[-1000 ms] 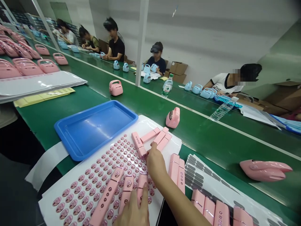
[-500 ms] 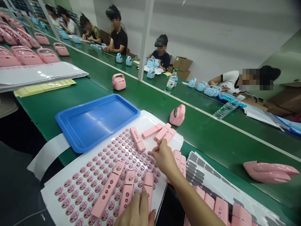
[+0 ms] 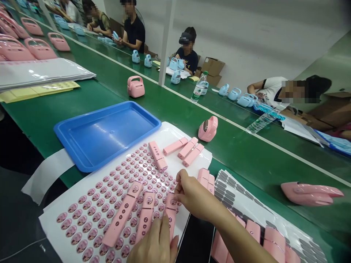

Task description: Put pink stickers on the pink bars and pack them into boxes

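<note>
My left hand holds the lower part of a pink bar-shaped device with its fingers, steadying it on a sheet of round stickers. At that device's upper end, my right hand is closed in a pinch. A round picture sticker shows at its fingertips, partly covered. To the left lie two similar bar-shaped devices, one slanted and one more upright, each with a round picture at its top and a row of buttons. Farther up the sheet lies another pink device.
A blue tray stands behind the sheet, beside several pink bars. More pink devices and grey oval sticker sheets lie right. Pink handled units stand on the green table. Co-workers sit across, near a bottle.
My right hand has moved from the sticker sheet down to the top of the device by my left hand. The left hand stays on the device. The view has shifted slightly.
</note>
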Action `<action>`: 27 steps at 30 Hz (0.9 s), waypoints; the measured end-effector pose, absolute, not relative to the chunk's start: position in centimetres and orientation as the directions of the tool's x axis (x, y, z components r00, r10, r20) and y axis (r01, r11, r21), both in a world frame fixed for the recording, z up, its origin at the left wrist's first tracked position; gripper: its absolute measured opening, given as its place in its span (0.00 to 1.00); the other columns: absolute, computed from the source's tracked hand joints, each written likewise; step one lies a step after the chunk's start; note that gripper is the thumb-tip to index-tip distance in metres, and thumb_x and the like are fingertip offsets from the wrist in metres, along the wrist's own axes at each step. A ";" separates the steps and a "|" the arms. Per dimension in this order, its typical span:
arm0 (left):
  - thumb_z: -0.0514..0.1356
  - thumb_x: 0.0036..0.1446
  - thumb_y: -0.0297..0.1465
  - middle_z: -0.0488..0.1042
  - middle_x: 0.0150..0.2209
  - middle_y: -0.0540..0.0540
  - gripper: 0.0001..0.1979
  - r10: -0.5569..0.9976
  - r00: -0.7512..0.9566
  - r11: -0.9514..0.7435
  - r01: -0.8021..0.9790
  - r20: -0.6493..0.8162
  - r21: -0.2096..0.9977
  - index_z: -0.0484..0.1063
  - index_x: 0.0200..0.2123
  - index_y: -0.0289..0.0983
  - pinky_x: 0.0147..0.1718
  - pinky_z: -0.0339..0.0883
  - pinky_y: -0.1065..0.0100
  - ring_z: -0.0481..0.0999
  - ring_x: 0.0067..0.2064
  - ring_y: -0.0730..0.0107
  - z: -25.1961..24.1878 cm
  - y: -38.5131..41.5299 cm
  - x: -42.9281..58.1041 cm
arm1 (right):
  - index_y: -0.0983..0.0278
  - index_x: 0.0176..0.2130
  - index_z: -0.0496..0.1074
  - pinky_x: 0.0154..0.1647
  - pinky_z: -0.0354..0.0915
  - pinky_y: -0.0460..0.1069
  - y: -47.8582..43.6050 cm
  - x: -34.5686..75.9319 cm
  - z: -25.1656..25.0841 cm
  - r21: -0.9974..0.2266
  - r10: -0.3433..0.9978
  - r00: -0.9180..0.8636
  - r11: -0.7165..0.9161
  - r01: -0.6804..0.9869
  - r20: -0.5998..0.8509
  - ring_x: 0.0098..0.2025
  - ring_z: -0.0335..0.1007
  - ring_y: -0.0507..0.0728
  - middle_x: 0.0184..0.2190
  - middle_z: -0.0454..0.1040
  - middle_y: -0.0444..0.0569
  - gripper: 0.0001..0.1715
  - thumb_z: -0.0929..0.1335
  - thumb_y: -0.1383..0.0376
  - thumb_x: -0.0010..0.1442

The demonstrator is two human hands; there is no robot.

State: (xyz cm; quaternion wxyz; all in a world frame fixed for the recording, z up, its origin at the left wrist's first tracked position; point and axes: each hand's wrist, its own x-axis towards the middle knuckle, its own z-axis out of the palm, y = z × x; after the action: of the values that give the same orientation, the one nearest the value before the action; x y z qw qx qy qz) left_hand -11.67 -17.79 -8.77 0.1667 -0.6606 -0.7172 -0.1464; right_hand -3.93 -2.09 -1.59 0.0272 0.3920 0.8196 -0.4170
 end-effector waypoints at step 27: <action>0.54 0.57 0.30 0.79 0.35 0.43 0.15 0.907 -0.058 0.071 0.997 0.416 -0.015 0.75 0.41 0.28 0.18 0.68 0.75 0.75 0.24 0.75 -8.6 -17.8 -11.4 | 0.59 0.32 0.52 0.21 0.48 0.47 -2.8 -4.5 -1.7 -0.557 0.709 -0.627 0.393 0.732 -0.323 0.24 0.61 0.53 0.23 0.65 0.41 0.18 0.64 0.77 0.48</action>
State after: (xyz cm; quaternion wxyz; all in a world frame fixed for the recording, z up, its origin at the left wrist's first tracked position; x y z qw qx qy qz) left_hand -11.37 -17.81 -8.58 0.1609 -0.6670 -0.7139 -0.1400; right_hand -4.48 -2.75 -1.74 0.0164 0.4317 0.8344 -0.3422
